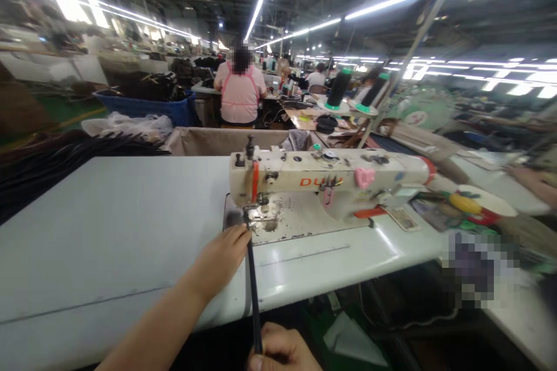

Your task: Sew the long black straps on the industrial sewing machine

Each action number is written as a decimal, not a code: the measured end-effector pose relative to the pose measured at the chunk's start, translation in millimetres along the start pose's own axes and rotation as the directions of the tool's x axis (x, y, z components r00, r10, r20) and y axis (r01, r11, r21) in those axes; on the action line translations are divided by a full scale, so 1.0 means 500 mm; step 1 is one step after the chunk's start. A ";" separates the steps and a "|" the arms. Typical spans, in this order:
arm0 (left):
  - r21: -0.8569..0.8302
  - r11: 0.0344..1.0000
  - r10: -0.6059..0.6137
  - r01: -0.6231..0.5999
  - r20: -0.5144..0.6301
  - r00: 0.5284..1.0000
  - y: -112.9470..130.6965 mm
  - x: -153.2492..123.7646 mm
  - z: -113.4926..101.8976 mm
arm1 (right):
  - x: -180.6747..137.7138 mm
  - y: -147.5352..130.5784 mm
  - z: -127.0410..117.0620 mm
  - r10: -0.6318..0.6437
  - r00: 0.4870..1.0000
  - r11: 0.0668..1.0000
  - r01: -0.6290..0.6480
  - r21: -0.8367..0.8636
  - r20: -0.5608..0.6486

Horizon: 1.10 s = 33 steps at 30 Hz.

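A narrow black strap runs from beneath the needle area of a white sewing machine down over the front edge of the table. Just before the presser foot, my left hand presses on the strap with its fingers together. Below the table edge, my right hand grips the strap between thumb and curled fingers, at the bottom of the view. The strap looks taut between the two hands. Its far end under the machine head is hidden.
The white tabletop stretches left, with a heap of black straps beyond its edge. Small pink-handled snips hang on the machine. Two black thread cones stand behind it. A person in a pink apron sits ahead, beside a blue bin.
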<state>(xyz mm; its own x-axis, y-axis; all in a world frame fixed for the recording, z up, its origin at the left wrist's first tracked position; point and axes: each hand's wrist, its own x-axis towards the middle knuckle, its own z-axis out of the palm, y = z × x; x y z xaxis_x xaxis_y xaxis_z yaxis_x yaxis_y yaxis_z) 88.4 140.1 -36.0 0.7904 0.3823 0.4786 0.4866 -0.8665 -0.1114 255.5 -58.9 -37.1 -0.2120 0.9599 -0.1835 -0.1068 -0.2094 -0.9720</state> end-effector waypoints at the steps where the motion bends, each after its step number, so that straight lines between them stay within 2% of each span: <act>1: 0.032 0.998 0.047 -0.047 -0.013 0.999 -0.003 -0.007 0.004 | 0.000 -0.003 0.002 0.010 1.000 1.000 -0.010 -0.004 -0.020; 5: 0.169 0.963 0.228 -0.210 -0.091 0.969 -0.026 -0.035 0.036 | 0.010 -0.010 0.010 0.006 1.000 0.998 -0.005 0.058 -0.011; 6: 0.181 0.956 0.249 -0.232 -0.075 0.966 -0.033 -0.039 0.045 | 0.015 -0.011 0.013 -0.011 1.000 0.997 0.012 0.076 -0.010; 10: 0.228 0.937 0.283 -0.265 -0.049 0.958 -0.047 -0.048 0.059 | 0.040 -0.007 0.025 -0.112 0.990 0.992 0.117 0.056 -0.083; 13: 0.265 0.927 0.287 -0.267 -0.042 0.957 -0.045 -0.048 0.055 | 0.054 -0.002 0.036 -0.060 0.981 0.996 0.071 0.053 -0.186; 16: 0.256 0.930 0.280 -0.262 -0.037 0.959 -0.044 -0.046 0.052 | 0.059 -0.001 0.043 0.030 0.975 0.989 0.003 0.149 -0.222; 20: 0.217 0.943 0.268 -0.251 -0.048 0.962 -0.045 -0.044 0.053 | 0.052 -0.007 0.043 0.021 0.973 0.975 0.032 0.222 -0.231; 25: 0.169 0.957 0.253 -0.238 -0.075 0.965 -0.040 -0.033 0.047 | 0.044 -0.015 0.038 0.013 0.972 0.973 0.041 0.228 -0.233; 28: 0.099 0.982 0.166 -0.158 -0.081 0.983 -0.025 -0.023 0.033 | 0.037 -0.020 0.038 0.034 0.978 0.980 0.008 0.201 -0.206; 30: 0.046 0.997 0.067 -0.063 -0.088 0.994 -0.014 -0.013 0.020 | 0.030 -0.022 0.036 0.066 0.982 0.986 -0.038 0.160 -0.174; 33: 0.008 1.000 -0.004 0.004 -0.051 0.999 -0.003 0.002 -0.001 | 0.017 -0.020 0.025 0.086 0.990 0.993 -0.077 0.084 -0.112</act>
<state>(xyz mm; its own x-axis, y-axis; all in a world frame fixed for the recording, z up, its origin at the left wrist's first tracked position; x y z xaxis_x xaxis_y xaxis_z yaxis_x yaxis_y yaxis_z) 88.4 141.8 -34.9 0.7686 0.3688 0.5227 0.4928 -0.8624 -0.1161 242.6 -50.7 -27.1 -0.1103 0.9530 -0.2820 -0.1711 -0.2977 -0.9392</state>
